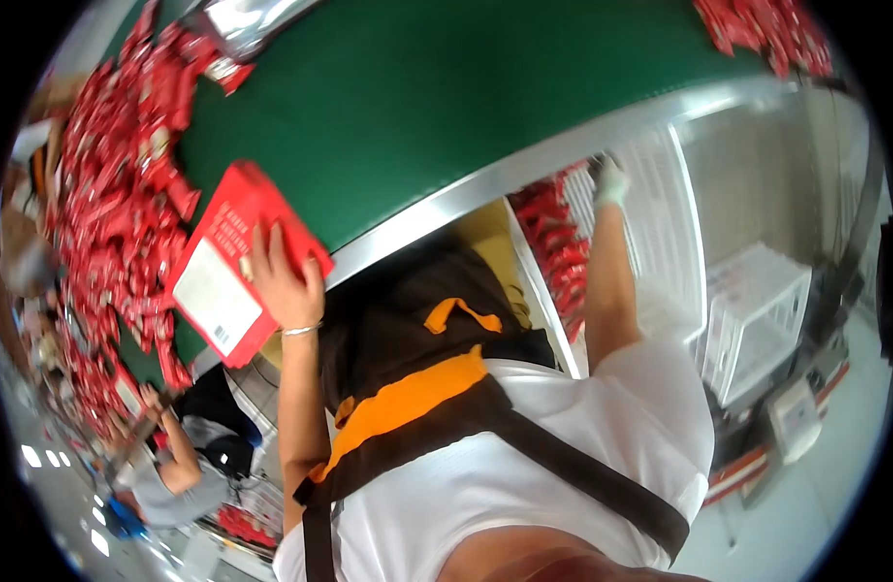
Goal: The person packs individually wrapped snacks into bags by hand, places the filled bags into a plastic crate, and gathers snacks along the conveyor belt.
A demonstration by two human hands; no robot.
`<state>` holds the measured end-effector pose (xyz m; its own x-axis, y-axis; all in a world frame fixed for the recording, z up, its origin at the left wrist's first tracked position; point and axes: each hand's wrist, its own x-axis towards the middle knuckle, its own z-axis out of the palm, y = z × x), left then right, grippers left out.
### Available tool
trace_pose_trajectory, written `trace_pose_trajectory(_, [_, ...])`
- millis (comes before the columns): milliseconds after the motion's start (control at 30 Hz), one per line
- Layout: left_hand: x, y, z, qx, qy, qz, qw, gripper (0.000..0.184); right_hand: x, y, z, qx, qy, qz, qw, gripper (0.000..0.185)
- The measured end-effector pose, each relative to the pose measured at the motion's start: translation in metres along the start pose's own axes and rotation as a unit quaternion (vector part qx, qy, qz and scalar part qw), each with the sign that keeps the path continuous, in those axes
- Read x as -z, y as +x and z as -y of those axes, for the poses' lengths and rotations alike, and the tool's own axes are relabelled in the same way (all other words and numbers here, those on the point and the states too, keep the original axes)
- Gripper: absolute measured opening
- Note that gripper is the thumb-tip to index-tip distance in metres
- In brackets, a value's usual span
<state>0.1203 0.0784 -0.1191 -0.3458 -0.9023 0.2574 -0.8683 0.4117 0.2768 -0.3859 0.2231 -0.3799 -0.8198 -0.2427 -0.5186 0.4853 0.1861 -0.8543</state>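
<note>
My left hand (284, 283) lies on a red box (243, 247) with a white label, its fingers spread over the box's face. The box rests at the near edge of the green belt (398, 107), beside a large heap of red packets (127, 204). On the other side, my right hand (609, 182), in a pale glove with dark fingertips, reaches into a white crate (671, 233) below the belt's metal edge. Red packets (558, 247) stand in a row in that crate, near my right hand. Its fingers are small and blurred, so their grip is unclear.
More red packets (766, 34) lie at the belt's far right. A silvery tray (243, 19) is at the top left. White baskets (757, 315) stand at the right. Another person (180, 475) is at the lower left by the packet heap.
</note>
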Motion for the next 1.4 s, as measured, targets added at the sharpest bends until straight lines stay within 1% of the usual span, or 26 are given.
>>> trace_pose_trajectory(100, [-0.002,-0.004,0.002,0.076,0.078,0.071,0.992,0.057,-0.025,-0.127,0.071,0.249,-0.096,-0.031,0.963,0.026])
trace_pose_trajectory(233, [0.011,-0.015,0.013,0.139,0.129,0.081,0.978,0.055,-0.095,-0.253,0.162,0.344,-0.030,0.087,0.934,0.026])
trace_pose_trajectory(300, [0.007,-0.010,0.007,0.124,0.125,0.077,0.981,0.054,-0.151,-0.321,0.191,0.320,-0.026,0.304,0.897,0.021])
trace_pose_trajectory(333, [0.015,-0.007,0.009,0.128,0.094,0.040,0.987,0.052,-0.224,-0.369,0.207,0.431,-0.143,0.441,0.774,0.019])
trace_pose_trajectory(367, [0.006,-0.007,0.004,0.122,0.106,0.064,0.985,0.052,-0.228,-0.355,0.189,0.352,-0.079,0.477,0.801,0.020])
trace_pose_trajectory(400, [0.005,-0.007,0.004,0.129,0.108,0.066,0.984,0.052,-0.271,-0.362,0.175,0.436,-0.139,0.503,0.733,0.027])
trace_pose_trajectory(433, [0.011,-0.008,0.009,0.147,0.092,0.046,0.984,0.052,-0.343,-0.407,0.164,0.603,-0.173,0.512,0.587,0.035])
trace_pose_trajectory(467, [0.004,-0.006,0.003,0.141,0.080,0.056,0.985,0.052,-0.348,-0.409,0.158,0.552,-0.195,0.535,0.609,0.040])
trace_pose_trajectory(533, [-0.010,-0.001,0.004,0.157,0.069,0.051,0.984,0.052,-0.415,-0.485,0.129,0.626,-0.263,0.599,0.424,0.042])
trace_pose_trajectory(600, [-0.012,-0.001,0.003,0.162,0.079,0.052,0.982,0.053,-0.434,-0.505,0.102,0.643,-0.259,0.625,0.358,0.043])
trace_pose_trajectory(667, [-0.009,0.003,0.002,0.165,0.122,0.078,0.976,0.060,-0.449,-0.553,0.071,0.619,-0.248,0.707,0.237,0.043])
trace_pose_trajectory(733, [0.015,0.013,-0.011,0.175,0.030,0.072,0.981,0.067,-0.459,-0.589,0.036,0.650,-0.243,0.703,0.155,0.049])
trace_pose_trajectory(767, [0.024,0.011,-0.004,0.162,-0.030,-0.008,0.986,0.063,-0.457,-0.619,0.028,0.656,-0.405,0.623,0.137,0.053])
trace_pose_trajectory(800, [0.025,0.009,-0.008,0.135,-0.087,-0.075,0.984,0.059,-0.456,-0.621,0.029,0.654,-0.405,0.624,0.139,0.053])
trace_pose_trajectory(833, [-0.024,0.004,0.005,0.078,-0.030,-0.063,0.995,0.089,-0.455,-0.623,0.030,0.651,-0.409,0.622,0.149,0.057])
trace_pose_trajectory(867, [-0.013,-0.003,0.009,0.085,-0.037,-0.064,0.994,0.089,-0.455,-0.626,0.025,0.644,-0.420,0.620,0.158,0.061])
trace_pose_trajectory(933, [0.021,-0.015,0.005,0.085,-0.096,0.077,0.989,0.099,-0.453,-0.604,0.014,0.658,-0.380,0.628,0.169,0.067])
trace_pose_trajectory(1000, [0.031,-0.017,0.005,0.104,-0.048,0.079,0.990,0.102,-0.450,-0.581,0.011,0.659,-0.328,0.622,0.266,0.071])
trace_pose_trajectory(1067, [0.044,-0.027,0.014,0.108,-0.155,0.073,0.979,0.091,-0.441,-0.565,0.011,0.653,-0.326,0.634,0.256,0.072])
trace_pose_trajectory(1100, [0.042,-0.029,0.012,0.116,-0.139,-0.040,0.983,0.072,-0.439,-0.567,0.013,0.658,-0.327,0.629,0.255,0.071])
trace_pose_trajectory(1167, [0.114,-0.065,0.090,0.146,-0.296,-0.008,0.944,0.050,-0.435,-0.565,0.015,0.643,-0.332,0.646,0.245,0.070])
trace_pose_trajectory(1200, [0.112,-0.068,0.091,0.102,-0.220,-0.154,0.958,0.036,-0.428,-0.563,0.020,0.631,-0.337,0.655,0.245,0.070])
trace_pose_trajectory(1233, [0.131,-0.081,0.124,0.190,-0.105,-0.239,0.946,0.037,-0.424,-0.563,0.027,0.610,-0.334,0.671,0.257,0.067])
trace_pose_trajectory(1267, [0.159,-0.082,0.170,0.140,0.045,-0.293,0.945,0.039,-0.424,-0.558,0.029,0.609,-0.335,0.669,0.263,0.067])
trace_pose_trajectory(1333, [0.179,-0.096,0.241,0.294,0.138,-0.205,0.923,0.073,-0.415,-0.544,0.035,0.650,-0.258,0.651,0.296,0.065])
trace_pose_trajectory(1400, [0.170,-0.100,0.303,0.328,0.291,-0.119,0.891,0.088,-0.411,-0.526,0.045,0.666,-0.239,0.630,0.321,0.063])
